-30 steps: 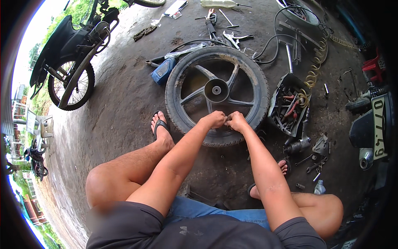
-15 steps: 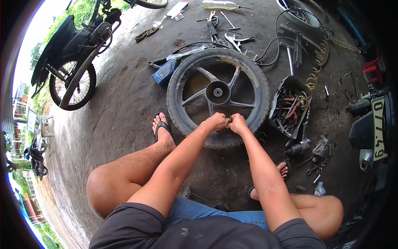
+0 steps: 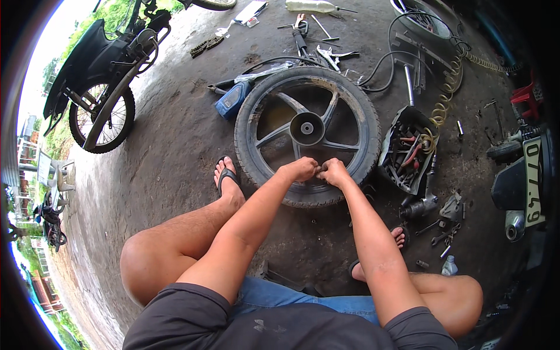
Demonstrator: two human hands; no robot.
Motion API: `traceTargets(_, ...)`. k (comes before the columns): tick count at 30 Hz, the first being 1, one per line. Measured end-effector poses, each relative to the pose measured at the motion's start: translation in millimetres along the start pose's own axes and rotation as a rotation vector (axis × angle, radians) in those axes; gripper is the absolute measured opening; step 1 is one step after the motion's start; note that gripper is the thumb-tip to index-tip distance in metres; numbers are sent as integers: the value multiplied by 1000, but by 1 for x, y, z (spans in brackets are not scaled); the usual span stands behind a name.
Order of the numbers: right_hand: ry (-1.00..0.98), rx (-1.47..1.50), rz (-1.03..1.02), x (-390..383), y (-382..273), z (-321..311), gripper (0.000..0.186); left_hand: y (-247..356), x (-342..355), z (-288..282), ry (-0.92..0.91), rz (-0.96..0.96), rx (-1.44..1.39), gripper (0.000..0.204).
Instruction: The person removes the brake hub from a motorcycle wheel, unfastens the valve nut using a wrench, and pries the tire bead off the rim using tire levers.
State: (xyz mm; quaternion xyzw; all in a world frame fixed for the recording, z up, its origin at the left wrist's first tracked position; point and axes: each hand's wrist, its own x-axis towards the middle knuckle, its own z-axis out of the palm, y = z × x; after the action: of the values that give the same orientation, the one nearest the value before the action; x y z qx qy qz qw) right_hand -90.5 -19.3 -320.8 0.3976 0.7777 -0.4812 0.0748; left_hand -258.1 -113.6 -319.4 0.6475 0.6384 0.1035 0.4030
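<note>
A motorcycle wheel [image 3: 261,142] with its tyre on and a spoked alloy rim lies flat on the ground before me, its round hub [image 3: 307,128] facing up. Over the near part of the rim, my left hand [image 3: 301,169] and my right hand [image 3: 333,171] come together with fingers closed. A small dark piece shows between the fingertips, mostly covered by them. Its kind is too small to make out. Both hands seem to pinch at it.
A tool bin [image 3: 402,154] with pliers and loose tools stands right of the wheel, beside an impact wrench [image 3: 421,205]. A blue bottle [image 3: 233,100] touches the tyre's left. Hoses [image 3: 389,70] and hand tools [image 3: 335,56] lie beyond. A motorbike [image 3: 108,87] stands far left.
The fingertips have shifted slightly around the small dark piece, and the left hand has edged a little left. The wheel stays put.
</note>
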Motion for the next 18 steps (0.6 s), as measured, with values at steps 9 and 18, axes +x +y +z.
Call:
traceTargets(9,25,12,20,-5,-4,0,30,7,8,11,-9,3,196,30)
traceTargets(18,129,-113,-19,3,-3,5,37,1,7,13,101,141,349,26)
